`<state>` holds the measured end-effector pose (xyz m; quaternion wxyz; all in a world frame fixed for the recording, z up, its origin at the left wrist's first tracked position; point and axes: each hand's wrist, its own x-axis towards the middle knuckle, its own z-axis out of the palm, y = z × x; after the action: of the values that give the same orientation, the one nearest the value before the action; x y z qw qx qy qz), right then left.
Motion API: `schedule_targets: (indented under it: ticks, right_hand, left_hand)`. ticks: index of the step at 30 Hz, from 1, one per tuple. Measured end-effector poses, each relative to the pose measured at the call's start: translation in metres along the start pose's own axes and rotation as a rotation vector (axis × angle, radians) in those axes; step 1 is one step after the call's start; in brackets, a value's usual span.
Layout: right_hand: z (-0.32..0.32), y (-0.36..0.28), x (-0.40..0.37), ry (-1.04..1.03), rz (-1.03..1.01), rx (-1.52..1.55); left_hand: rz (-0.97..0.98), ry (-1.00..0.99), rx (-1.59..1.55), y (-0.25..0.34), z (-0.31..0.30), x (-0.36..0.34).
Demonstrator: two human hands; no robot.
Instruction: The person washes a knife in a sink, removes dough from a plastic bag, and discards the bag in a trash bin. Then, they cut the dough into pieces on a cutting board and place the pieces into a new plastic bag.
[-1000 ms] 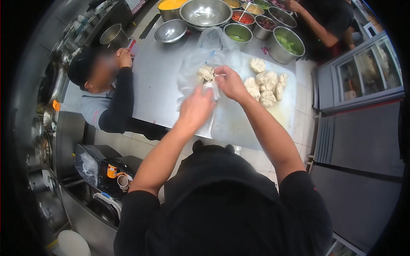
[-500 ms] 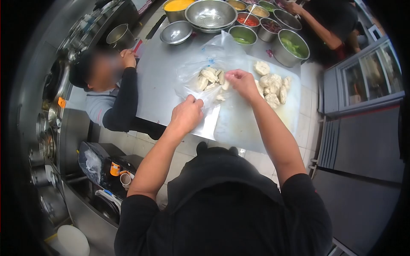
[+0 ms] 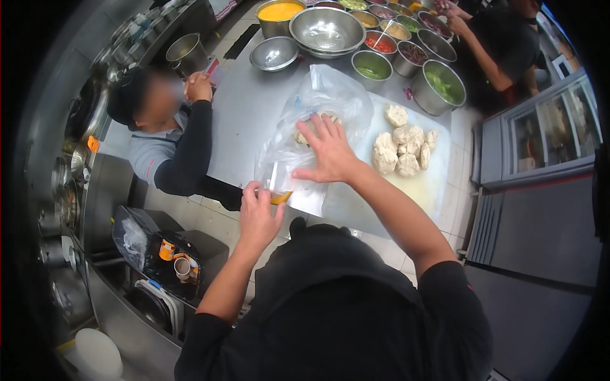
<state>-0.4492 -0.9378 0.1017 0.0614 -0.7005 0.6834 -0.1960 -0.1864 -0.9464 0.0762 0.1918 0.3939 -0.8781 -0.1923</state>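
Observation:
My right hand (image 3: 330, 152) lies spread and open over the clear plastic bag (image 3: 343, 95), covering most of the pale pieces of dough (image 3: 302, 135) there. Near the table's front edge is my left hand (image 3: 259, 216), its fingers apart beside the bag's near end. Between my left thumb and the bag shows a yellow-orange handle (image 3: 280, 198); a pale, narrow strip above it looks like a blade, but the plastic blurs it. Several pale dough lumps (image 3: 408, 136) sit in a cluster on the white cutting board (image 3: 356, 203), right of my right hand.
A large steel bowl (image 3: 327, 32), a smaller bowl (image 3: 273, 54) and several steel pots of cut vegetables (image 3: 438, 86) line the far side of the steel table (image 3: 235, 127). A person (image 3: 181, 152) leans at the left. Another person's hands (image 3: 451, 16) are at the far right.
My right hand has gone from pinching at the dough pieces to lying spread over the bag. My left hand has moved down and left, its fingers opening. The yellow-orange handle now shows.

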Motion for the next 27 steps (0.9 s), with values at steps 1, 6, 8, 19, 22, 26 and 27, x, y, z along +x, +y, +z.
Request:
schedule_targets:
  ticks: [1, 6, 8, 19, 22, 26, 27]
  right_hand:
    - [0.005, -0.005, 0.006, -0.056, 0.037, -0.069]
    - [0.033, 0.010, 0.038, -0.041, 0.237, -0.227]
    - [0.038, 0.011, 0.046, -0.023, 0.298, -0.237]
    - [0.040, 0.037, 0.058, -0.007, 0.312, -0.304]
    - [0.027, 0.041, 0.047, 0.070, 0.244, -0.247]
    - [-0.001, 0.050, 0.032, 0.235, 0.058, 0.085]
    - [-0.017, 0.045, 0.031, 0.369, -0.005, 0.087]
  left_hand:
    - [-0.006, 0.004, 0.026, 0.009, 0.000, 0.002]
    - [0.018, 0.051, 0.045, 0.000, 0.008, -0.003]
    - [0.106, -0.028, 0.053, -0.003, 0.017, -0.001]
    - [-0.150, -0.473, -0.035, 0.005, -0.012, -0.004]
    - [-0.274, -0.522, -0.083, -0.013, -0.063, -0.047]
    - [-0.349, -0.495, -0.035, -0.035, -0.096, -0.085]
    - [-0.362, -0.501, -0.007, -0.035, -0.103, -0.087]
